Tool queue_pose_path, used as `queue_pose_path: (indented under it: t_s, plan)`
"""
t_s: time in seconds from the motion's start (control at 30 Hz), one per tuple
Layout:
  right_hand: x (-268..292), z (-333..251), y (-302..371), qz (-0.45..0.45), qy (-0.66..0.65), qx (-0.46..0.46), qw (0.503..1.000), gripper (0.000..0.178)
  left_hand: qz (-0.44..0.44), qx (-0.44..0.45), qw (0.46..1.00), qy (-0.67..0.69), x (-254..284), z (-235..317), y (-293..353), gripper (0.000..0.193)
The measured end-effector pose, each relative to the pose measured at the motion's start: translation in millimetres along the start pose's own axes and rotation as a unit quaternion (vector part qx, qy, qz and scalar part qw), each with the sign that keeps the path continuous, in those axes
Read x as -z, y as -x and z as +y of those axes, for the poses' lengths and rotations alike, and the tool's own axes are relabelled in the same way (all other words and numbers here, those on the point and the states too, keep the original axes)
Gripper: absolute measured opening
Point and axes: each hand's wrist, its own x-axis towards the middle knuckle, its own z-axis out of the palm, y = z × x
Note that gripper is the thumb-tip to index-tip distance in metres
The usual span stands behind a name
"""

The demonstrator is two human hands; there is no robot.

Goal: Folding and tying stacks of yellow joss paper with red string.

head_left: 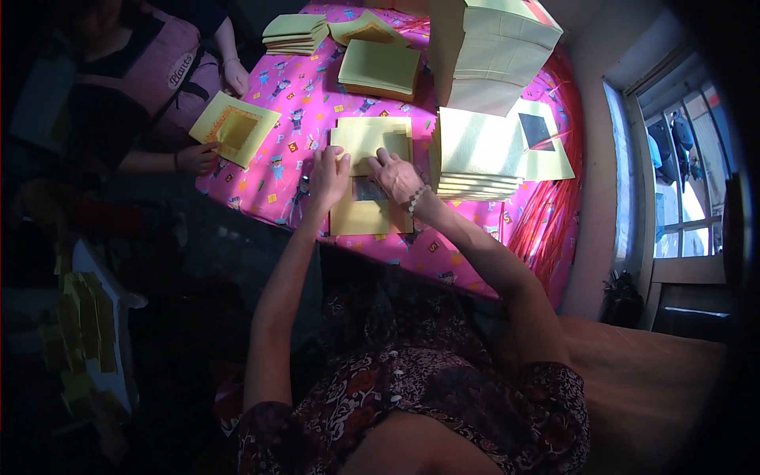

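Observation:
Straight ahead on the table lies a yellow paper piece (372, 218) with a dark window (366, 190) in its middle. A pale yellow sheet or flap (360, 136) covers its far part. At the left side of that flap, my left hand (328, 178) rests with fingertips on the paper and thumb and forefinger apart. My right hand (398, 178), with a beaded bracelet at the wrist, presses spread fingertips on the flap's near part. Both palms hide some of the edges, and I cannot tell whether the flap is folded or separate.
Right of my hands is a stack of yellow paper pieces (479, 150), with a taller stack (495, 55) behind. Red strands (546, 226) hang at the table's right edge. Further back sit smaller stacks (380, 67). At left, another person holds a windowed yellow piece (257, 131).

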Motion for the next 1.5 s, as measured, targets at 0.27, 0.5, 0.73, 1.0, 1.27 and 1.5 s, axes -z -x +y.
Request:
queue_pose_path:
  t_s: [0.27,0.5,0.73,1.0,1.27,1.5]
  plan:
    - [15.2,2.1,-5.5,-0.007,0.121,0.118,0.986,0.016,0.005,0.173,0.982,0.072,20.9,-11.7,-6.2,0.036]
    - [48.6,-17.3,-14.4,0.057,0.134,0.074,0.987,0.015,-0.057,0.282,0.797,0.532,34.7,1.8,-12.5,0.033]
    - [146.2,-26.3,0.5,0.278,-0.069,-0.095,0.953,0.036,-0.036,0.199,0.799,0.567,94.6,71.5,9.7,0.034]
    - [210.5,53.7,57.4,0.223,-0.372,-0.251,0.865,0.045,-0.169,0.117,0.81,0.549,56.6,169.5,-10.5,0.029]
    - [184.3,113.0,114.9,0.21,-0.277,-0.331,0.877,0.042,-0.197,0.093,0.904,0.367,-24.1,173.9,-10.4,0.047]
    - [167.9,125.3,119.0,0.175,-0.263,-0.339,0.886,0.042,-0.154,0.078,0.934,0.313,-40.9,163.2,-1.4,0.05]
